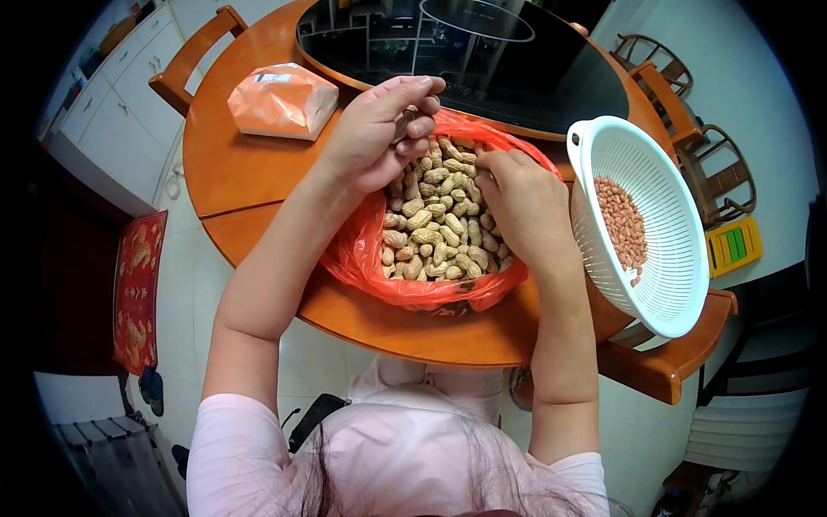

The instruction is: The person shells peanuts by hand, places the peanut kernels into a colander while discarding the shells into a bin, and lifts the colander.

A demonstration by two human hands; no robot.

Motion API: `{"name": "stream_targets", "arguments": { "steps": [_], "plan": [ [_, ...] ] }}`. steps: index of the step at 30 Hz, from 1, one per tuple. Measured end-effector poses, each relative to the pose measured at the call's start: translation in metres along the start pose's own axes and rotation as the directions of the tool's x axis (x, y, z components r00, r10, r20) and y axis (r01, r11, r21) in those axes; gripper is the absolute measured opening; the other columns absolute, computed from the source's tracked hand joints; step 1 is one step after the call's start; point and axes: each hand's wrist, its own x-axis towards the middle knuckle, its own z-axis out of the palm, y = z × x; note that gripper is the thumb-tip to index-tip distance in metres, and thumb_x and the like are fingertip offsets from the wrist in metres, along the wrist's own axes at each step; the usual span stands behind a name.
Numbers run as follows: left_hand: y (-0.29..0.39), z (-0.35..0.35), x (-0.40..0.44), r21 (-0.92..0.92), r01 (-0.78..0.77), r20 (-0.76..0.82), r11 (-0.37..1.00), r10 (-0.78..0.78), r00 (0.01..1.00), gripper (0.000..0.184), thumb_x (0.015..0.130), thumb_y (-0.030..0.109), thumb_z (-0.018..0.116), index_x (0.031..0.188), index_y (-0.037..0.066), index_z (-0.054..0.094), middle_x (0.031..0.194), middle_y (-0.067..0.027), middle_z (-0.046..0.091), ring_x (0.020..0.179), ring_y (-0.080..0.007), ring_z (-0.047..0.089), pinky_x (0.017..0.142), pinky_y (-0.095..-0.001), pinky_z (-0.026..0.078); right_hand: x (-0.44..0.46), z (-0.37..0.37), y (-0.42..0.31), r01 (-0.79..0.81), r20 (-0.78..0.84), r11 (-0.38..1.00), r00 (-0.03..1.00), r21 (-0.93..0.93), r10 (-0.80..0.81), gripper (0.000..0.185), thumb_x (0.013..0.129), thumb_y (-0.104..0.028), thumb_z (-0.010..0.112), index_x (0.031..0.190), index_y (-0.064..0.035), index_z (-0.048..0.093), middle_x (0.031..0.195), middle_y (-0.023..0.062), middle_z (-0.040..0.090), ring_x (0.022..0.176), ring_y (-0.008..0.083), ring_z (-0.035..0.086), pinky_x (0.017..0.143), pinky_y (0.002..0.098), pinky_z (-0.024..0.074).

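Unshelled peanuts [426, 234]: inside red bag [355, 250], mouth spread, apparently for access. Right hand [527, 205]: fingers bent at the peanuts, grip unclear. Left hand [372, 131]: fingers curled above bag, contents unclear. White basket [676, 250]: holds shelled kernels [622, 222], seemingly within easy reach.

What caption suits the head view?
Right hand at peanuts in a red bag, left hand curled nearby; shelled nuts in a white basket.

No text can be read with certainty, because the golden characters on the red floor mat [139, 293] and the faint markings on the black glass top [551, 82] are too small.
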Motion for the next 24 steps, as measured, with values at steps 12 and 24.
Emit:
{"name": "stream_targets", "arguments": {
  "steps": [12,24],
  "plan": [
    [-0.009,0.010,-0.006,0.257,0.141,0.144,0.956,-0.182,0.973,0.018,0.088,0.021,0.061,0.097,0.006,0.057,0.080,-0.0008,0.058,0.054,-0.0021,0.041,0.046,-0.0150,0.031,0.011,-0.002,-0.008,0.215,-0.498,0.938,0.866,0.271,-0.055,0.017,0.073,-0.003,0.068,0.088,-0.0054,0.060,0.075,0.0066,0.058,0.064,0.0209,0.059,0.054,0.0294,0.0481],
    [-0.019,0.014,-0.006,0.109,0.236,0.182,0.966,-0.253,0.950,0.025,0.094,0.028,0.049,0.089,0.005,0.056,0.077,0.0003,0.051,0.052,-0.0022,0.038,0.044,-0.0162,0.030,0.008,-0.003,-0.002,0.172,-0.363,0.716,0.924,0.676,0.121,0.019,0.082,0.001,0.062,0.100,-0.0003,0.062,0.083,0.0005,0.054,0.070,0.0051,0.052,0.062,0.0175,0.0426]
  ]
}}
